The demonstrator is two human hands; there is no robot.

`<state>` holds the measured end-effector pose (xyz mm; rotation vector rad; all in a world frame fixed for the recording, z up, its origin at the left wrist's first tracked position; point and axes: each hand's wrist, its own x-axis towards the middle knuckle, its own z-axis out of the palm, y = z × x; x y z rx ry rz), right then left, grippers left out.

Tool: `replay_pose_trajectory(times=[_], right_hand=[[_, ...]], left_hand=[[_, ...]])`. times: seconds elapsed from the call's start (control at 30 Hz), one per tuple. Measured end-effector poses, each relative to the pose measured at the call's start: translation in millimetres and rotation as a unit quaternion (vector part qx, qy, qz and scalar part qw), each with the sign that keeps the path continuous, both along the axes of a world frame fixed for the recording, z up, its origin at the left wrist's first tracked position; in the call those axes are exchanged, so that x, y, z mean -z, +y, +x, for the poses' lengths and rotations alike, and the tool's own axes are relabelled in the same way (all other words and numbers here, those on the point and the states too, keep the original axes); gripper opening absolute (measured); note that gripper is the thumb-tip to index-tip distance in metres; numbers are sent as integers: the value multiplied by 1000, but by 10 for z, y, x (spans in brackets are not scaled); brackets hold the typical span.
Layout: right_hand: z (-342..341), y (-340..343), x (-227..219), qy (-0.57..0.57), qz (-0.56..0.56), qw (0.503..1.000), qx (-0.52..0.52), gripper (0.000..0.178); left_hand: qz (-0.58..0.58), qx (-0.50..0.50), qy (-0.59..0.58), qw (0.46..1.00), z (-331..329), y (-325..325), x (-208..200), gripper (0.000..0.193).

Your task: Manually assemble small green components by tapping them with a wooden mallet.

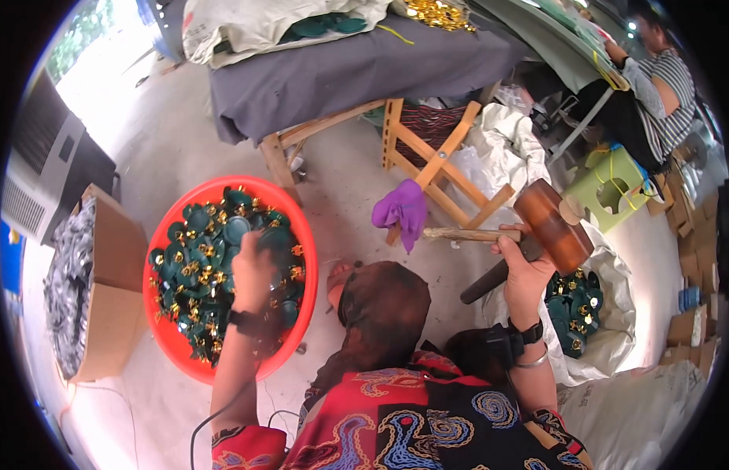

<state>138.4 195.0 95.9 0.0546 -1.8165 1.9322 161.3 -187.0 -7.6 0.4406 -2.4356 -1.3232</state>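
My left hand (pixel 255 270) is over a red basin (pixel 311 301), smeared by motion, so its fingers cannot be made out. The basin is heaped with dark green round discs (pixel 236 229) bearing gold-coloured fittings. On the right, my right hand (pixel 525 270) is closed on a mallet (pixel 546 215) with a brown cylindrical wooden head. Its pale handle points left. A dark rod (pixel 486 282) slants down-left beside that hand; whether I hold it too is unclear. Beyond my right wrist, more green pieces (pixel 572 309) lie in a white sack (pixel 615 333).
A cardboard box (pixel 118 313) of silvery material stands left of the basin. Ahead is a table with grey cloth (pixel 341 86); by it, a folding wooden stand (pixel 435 157) and purple cloth (pixel 402 211). A green stool (pixel 611 192) stands right, near another person (pixel 670 86).
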Motion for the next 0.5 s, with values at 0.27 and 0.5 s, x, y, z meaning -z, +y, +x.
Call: replay_pose_trajectory(times=[0.27,0.5], right_hand=[[-276,5,-204,19,36,999,5,26],[-602,-147,-458,-17,101,994,-24,21]], left_hand=[[-105,247,300,916,-1184,1348,-374,45],[-247,332,243,877,-1430,1666,197,39]])
